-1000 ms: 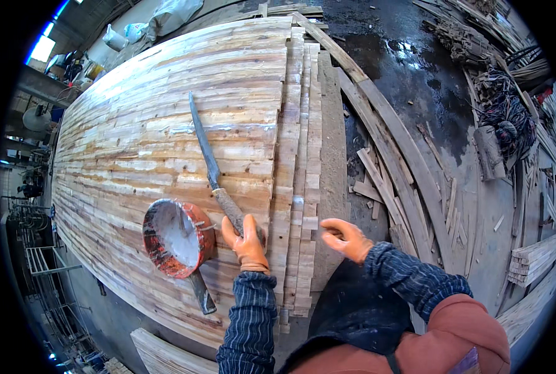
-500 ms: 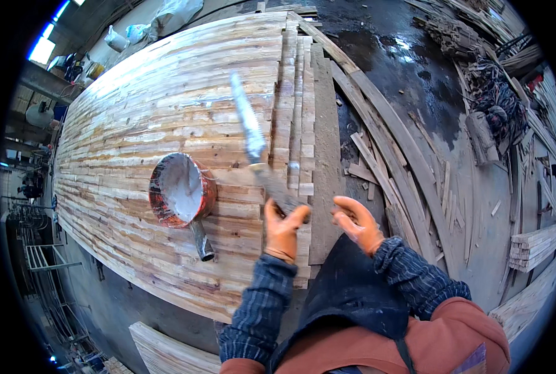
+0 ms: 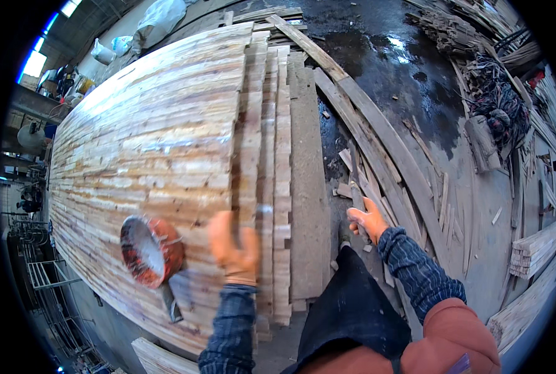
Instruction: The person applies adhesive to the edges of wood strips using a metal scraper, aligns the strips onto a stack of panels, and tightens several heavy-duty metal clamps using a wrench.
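My right hand [image 3: 368, 221], in an orange glove, grips the handle of a long-bladed hand tool [image 3: 354, 177], held upright off the right side of the board stack. Its thin dark blade is hard to make out against the scrap behind. My left hand [image 3: 233, 249], gloved alike and smeared by motion, is over the near right part of the board stack [image 3: 159, 137] with fingers apart and nothing in them. To its left, an orange-red pot [image 3: 173, 249] with white paste inside sits tilted toward the left in view, its stub handle [image 3: 170, 303] pointing toward me.
Stepped board ends line the stack's right side, beside a grey ledge [image 3: 308, 187]. Long planks [image 3: 390, 143] and scrap strips lie on the floor to the right, near a wet patch [image 3: 377, 62]. More stacked timber [image 3: 538, 249] stands far right. White sacks [image 3: 159, 22] lie at the back.
The tool has passed from my left hand to my right. My left hand has moved left over the boards, fingers apart. The view has shifted; the pot appears lower and further left.
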`<action>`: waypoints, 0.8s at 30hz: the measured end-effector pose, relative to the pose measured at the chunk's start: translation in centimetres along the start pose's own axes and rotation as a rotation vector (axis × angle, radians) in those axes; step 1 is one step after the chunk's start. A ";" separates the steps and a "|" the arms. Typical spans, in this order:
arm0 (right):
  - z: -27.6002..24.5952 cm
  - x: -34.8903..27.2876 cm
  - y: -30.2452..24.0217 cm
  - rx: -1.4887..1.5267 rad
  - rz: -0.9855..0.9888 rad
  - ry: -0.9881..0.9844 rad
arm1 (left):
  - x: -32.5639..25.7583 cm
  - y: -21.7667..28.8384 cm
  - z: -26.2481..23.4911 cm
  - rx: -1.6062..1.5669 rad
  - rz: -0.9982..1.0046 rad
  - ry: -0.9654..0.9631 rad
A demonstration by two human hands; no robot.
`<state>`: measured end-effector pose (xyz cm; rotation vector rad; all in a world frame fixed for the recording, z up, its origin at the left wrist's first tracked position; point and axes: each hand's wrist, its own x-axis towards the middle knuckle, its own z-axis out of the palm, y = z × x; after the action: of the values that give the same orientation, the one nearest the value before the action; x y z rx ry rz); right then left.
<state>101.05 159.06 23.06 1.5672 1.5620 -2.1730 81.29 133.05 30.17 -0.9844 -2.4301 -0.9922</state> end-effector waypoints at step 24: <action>-5.1 45.9 -5.2 -0.903 -0.135 0.176 | 4.4 -4.7 1.6 0.528 -0.368 -0.261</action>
<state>79.30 187.36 -6.73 1.3492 2.2696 -1.0493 74.79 133.87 29.18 -0.5174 -2.9318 -0.2783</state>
